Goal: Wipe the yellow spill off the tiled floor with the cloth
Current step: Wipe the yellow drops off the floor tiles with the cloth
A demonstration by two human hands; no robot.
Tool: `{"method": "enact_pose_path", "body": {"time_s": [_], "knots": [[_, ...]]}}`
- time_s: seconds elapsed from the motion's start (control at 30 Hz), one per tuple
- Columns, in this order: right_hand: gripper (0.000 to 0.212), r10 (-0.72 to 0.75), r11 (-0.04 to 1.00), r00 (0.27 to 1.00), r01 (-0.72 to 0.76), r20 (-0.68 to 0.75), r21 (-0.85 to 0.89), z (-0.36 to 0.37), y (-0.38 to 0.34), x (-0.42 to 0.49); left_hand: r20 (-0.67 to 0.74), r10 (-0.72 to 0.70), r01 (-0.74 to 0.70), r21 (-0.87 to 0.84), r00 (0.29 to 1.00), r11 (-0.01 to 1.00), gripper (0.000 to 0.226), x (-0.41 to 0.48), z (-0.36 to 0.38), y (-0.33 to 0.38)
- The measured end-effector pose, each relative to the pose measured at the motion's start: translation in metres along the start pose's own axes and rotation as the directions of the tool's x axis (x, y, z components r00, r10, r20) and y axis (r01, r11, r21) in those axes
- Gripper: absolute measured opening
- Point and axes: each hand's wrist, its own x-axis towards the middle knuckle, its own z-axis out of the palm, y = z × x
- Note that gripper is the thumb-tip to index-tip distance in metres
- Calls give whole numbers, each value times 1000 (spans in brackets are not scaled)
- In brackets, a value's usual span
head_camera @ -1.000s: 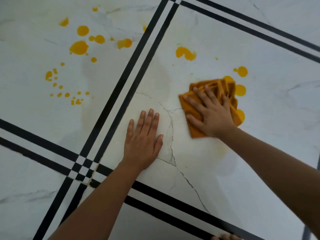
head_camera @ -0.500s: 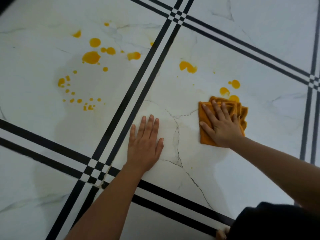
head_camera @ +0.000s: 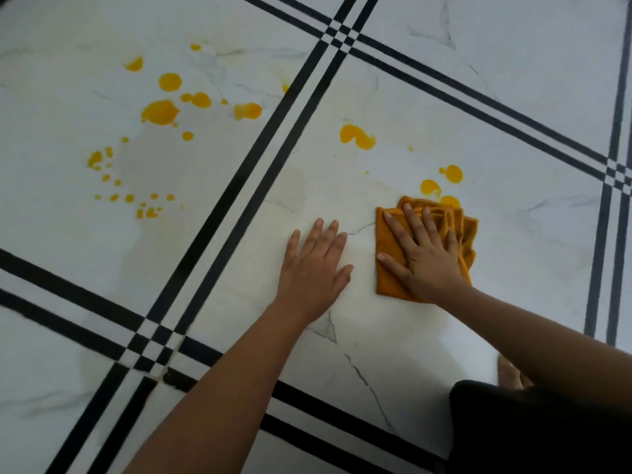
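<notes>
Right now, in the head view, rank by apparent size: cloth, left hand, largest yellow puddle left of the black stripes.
1. cloth, though the right hand covers much of it.
2. left hand, close to the cloth in size, so that order is unsure.
3. yellow puddle, clearly smallest.

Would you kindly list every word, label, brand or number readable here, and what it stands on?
None: no text can be read in this view.
The cloth bears no visible label, the tiled floor shows only its own pattern, and the yellow spill is plain drops.
</notes>
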Motion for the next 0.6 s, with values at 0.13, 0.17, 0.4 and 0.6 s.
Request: {"method": "enact_pose_path", "body": {"time_s": [0.13,0.17,0.4,0.6], "knots": [[68,-135,990,991,134,-21,-53,-7,28,11,26,-29,27,59,999,998,58,6,6,9],[68,-156,986,987,155,-25,-56,-10,36,16,30,-40,38,77,999,996,58,8,6,13],[64,-332,943,943,331,-35,-31,-14,67,29,114,78,-95,154,990,983,61,19,14,38],[64,-406,914,912,404,-54,-39,-22,91,50,164,35,-69,207,986,976,65,0,14,49]]}}
